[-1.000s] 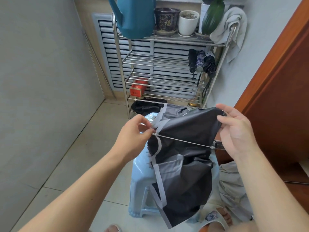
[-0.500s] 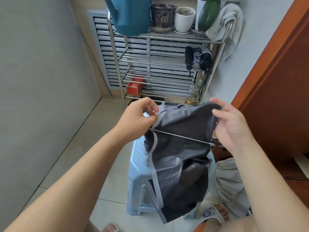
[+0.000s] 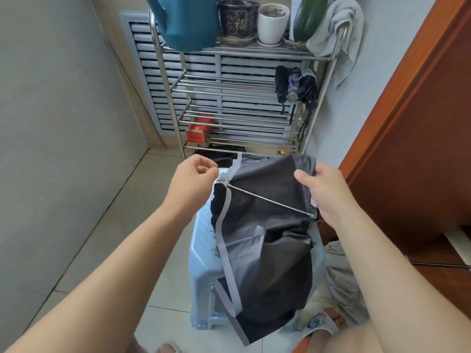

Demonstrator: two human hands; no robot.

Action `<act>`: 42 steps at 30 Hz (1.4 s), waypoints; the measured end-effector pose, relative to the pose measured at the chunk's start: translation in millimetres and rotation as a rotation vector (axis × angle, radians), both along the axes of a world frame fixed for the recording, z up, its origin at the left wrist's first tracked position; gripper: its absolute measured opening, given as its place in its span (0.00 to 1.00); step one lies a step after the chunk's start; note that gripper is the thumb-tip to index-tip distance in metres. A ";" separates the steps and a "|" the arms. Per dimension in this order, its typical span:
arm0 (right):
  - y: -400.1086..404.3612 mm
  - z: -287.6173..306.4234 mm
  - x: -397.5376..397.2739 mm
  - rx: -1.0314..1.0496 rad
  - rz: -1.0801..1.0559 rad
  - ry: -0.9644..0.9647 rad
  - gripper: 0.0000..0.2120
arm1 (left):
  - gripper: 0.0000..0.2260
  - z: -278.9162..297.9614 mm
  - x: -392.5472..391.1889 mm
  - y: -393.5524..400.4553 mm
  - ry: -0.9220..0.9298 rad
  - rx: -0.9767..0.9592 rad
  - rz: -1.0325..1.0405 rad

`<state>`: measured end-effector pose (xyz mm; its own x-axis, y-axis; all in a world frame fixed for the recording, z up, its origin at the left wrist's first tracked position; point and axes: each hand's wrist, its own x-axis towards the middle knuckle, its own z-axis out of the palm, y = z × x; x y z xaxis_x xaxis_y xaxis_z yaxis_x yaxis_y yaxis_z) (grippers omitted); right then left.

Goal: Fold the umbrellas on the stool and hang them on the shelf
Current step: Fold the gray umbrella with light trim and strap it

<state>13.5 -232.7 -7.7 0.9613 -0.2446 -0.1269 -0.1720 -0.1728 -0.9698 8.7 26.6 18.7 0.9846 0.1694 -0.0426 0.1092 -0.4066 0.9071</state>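
Note:
A black umbrella [image 3: 265,250] with a grey edge band hangs loose over the pale blue stool [image 3: 204,253]. My left hand [image 3: 191,182] pinches the tip of a thin metal rib at the canopy's edge. My right hand [image 3: 326,192] grips the canopy fabric and the rib's other end, where a dark hub part shows. The rib runs slanting between both hands. Behind stands the steel shelf [image 3: 229,85]; three folded umbrellas [image 3: 297,84] hang from its upper right rail.
On the shelf's top tier sit a teal watering can [image 3: 188,21], a dark pot [image 3: 238,17], a white pot [image 3: 272,21] and a grey towel [image 3: 336,29]. A red tin [image 3: 198,129] lies lower down. A wooden door [image 3: 418,138] is right, a wall left.
The view has shifted a little, and both hands with the umbrella sit higher in view. My left hand's fingers have closed tighter on the rib tip; both holds remain.

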 end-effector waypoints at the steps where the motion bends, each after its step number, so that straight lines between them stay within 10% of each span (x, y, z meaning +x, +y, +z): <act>1: -1.1 -4.6 0.4 -0.122 0.005 0.018 0.11 | 0.07 7.2 -11.1 1.3 -0.024 0.117 0.007; 8: -6.0 15.9 -32.1 -0.545 -0.160 -0.082 0.11 | 0.27 16.0 -77.1 12.1 0.405 0.544 -0.335; 11: 1.3 27.6 -68.1 -0.593 0.037 -0.017 0.23 | 0.21 7.3 -84.5 12.4 0.447 0.442 -0.373; 16: 2.5 17.4 -111.3 -0.724 0.377 0.115 0.16 | 0.12 12.0 -94.5 9.3 0.427 -0.006 -0.260; 19: -0.1 22.5 -116.3 -0.504 0.417 0.077 0.02 | 0.07 17.5 -101.2 3.2 0.356 -0.304 -0.200; 25: -6.1 16.1 -110.0 -0.275 0.479 0.039 0.16 | 0.15 21.9 -107.3 -2.9 0.139 -0.471 -0.118; 31: -12.1 21.8 -108.3 0.331 0.104 -0.175 0.11 | 0.14 23.2 -102.9 -5.3 0.139 -0.599 0.017; 35: -13.7 17.2 -116.0 0.155 0.284 -0.050 0.12 | 0.08 27.1 -106.8 -14.3 0.164 -0.711 -0.024; 42: -15.6 17.7 -113.8 0.474 0.101 -0.222 0.22 | 0.20 30.3 -122.9 -17.5 -0.021 -0.275 -0.219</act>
